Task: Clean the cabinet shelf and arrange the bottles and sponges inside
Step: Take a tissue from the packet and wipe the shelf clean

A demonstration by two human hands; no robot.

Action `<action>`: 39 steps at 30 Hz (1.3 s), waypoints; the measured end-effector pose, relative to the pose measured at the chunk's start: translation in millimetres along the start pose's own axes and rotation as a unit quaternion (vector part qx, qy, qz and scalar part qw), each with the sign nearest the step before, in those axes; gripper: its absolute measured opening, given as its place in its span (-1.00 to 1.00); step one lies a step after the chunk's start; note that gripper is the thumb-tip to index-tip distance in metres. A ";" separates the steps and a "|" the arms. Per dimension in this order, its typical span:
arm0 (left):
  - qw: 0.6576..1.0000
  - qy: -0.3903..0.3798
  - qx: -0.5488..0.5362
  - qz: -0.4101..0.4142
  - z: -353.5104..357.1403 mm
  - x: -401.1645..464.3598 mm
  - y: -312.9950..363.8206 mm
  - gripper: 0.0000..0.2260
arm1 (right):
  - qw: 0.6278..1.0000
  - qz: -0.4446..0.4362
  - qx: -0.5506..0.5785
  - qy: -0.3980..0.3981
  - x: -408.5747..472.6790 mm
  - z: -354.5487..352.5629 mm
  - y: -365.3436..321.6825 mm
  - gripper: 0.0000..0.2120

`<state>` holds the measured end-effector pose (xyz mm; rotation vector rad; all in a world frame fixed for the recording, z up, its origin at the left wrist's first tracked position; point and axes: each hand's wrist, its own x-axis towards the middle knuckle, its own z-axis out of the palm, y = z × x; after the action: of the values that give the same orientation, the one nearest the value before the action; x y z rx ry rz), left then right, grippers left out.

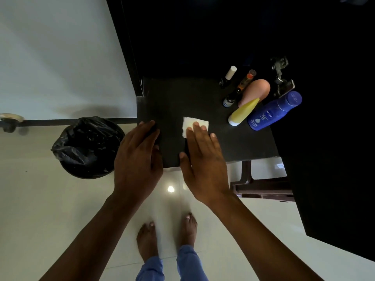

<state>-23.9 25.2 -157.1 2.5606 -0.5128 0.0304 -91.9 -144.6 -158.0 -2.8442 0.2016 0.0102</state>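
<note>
A black cabinet shelf (233, 142) lies below me. My right hand (203, 159) presses flat on a white cloth (192, 123) near the shelf's middle front. My left hand (138, 157) rests on the shelf's front left corner, fingers curled over a dark shape I cannot identify. At the right back stand a blue Nivea bottle (272, 112), a yellow bottle (243, 112), a peach egg-shaped sponge (257, 90), an orange-capped bottle (246, 80), a white-capped small bottle (229, 75) and a small dark bottle (228, 101).
A black-lined bin (87, 147) stands on the white tiled floor left of the shelf. A brown stool (261, 185) sits below the shelf's right front. The open black cabinet door (324, 159) and its metal hinge (281, 78) are at right. My bare feet are below.
</note>
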 end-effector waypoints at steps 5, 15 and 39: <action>1.000 0.005 -0.020 0.001 -6.3 6.3 -5.5 -0.49 | 0.998 -0.055 -0.006 0.003 62.4 5.5 -13.1 -0.41; 0.999 -0.008 -0.042 -0.015 -12.5 12.6 -11.7 -0.56 | 0.993 -0.103 -0.051 -0.034 164.0 7.6 -46.5 -0.38; 0.984 0.072 -0.123 -0.103 -14.3 -14.0 -15.3 -0.61 | 0.986 -0.167 -0.007 -0.025 98.6 14.1 -64.7 -0.40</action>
<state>-30.2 49.3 -154.0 2.3333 -0.1833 0.0730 14.9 -92.7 -155.7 -2.8501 -0.2874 0.0127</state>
